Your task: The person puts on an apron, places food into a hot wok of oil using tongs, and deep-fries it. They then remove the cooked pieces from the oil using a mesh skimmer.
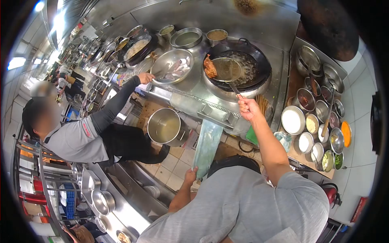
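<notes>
My right hand (pixel 248 108) is closed round the handle of a mesh skimmer (pixel 227 69). The skimmer's round head lies over the dark oil in a black wok (pixel 259 65). A browned, fried-looking piece of food (pixel 210 67) rests at the wok's left side, against the skimmer's rim. Low in front of me, my left hand (pixel 191 175) is closed on the lower end of a pale green cloth (pixel 208 143), which stretches up to the stove's front edge.
A co-worker (pixel 77 133) at left reaches to a metal bowl (pixel 173 54) of pale pieces. A large pot (pixel 164 125) stands on the floor between us. Seasoning bowls (pixel 292 120) crowd the counter at right. Behind is a steel counter (pixel 125 210) with pans.
</notes>
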`<state>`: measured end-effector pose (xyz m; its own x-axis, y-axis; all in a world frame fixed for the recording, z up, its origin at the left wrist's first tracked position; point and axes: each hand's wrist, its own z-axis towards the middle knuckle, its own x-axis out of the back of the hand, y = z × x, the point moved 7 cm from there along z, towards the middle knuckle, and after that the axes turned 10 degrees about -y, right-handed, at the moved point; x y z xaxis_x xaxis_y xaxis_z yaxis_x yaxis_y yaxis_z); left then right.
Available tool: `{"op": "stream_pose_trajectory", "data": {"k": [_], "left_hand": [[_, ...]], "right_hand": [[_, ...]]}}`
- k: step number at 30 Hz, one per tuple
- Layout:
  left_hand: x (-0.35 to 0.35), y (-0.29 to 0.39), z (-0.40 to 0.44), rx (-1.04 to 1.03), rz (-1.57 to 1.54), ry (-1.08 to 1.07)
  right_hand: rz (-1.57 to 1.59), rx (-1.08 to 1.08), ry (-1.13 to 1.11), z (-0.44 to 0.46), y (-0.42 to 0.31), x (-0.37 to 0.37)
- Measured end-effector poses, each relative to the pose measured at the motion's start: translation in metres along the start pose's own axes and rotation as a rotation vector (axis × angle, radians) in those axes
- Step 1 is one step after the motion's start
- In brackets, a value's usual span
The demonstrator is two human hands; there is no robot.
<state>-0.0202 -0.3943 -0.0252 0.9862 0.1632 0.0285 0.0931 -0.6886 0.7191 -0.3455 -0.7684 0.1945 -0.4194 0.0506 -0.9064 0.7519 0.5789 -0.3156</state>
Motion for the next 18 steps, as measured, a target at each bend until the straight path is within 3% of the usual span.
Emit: {"op": "stream_pose_trajectory", "data": {"k": [18], "left_hand": [[0.001, -0.014, 0.012, 0.009, 0.089, -0.039]], "right_hand": [[0.06, -0.026, -0.096, -0.01, 0.004, -0.006]]}}
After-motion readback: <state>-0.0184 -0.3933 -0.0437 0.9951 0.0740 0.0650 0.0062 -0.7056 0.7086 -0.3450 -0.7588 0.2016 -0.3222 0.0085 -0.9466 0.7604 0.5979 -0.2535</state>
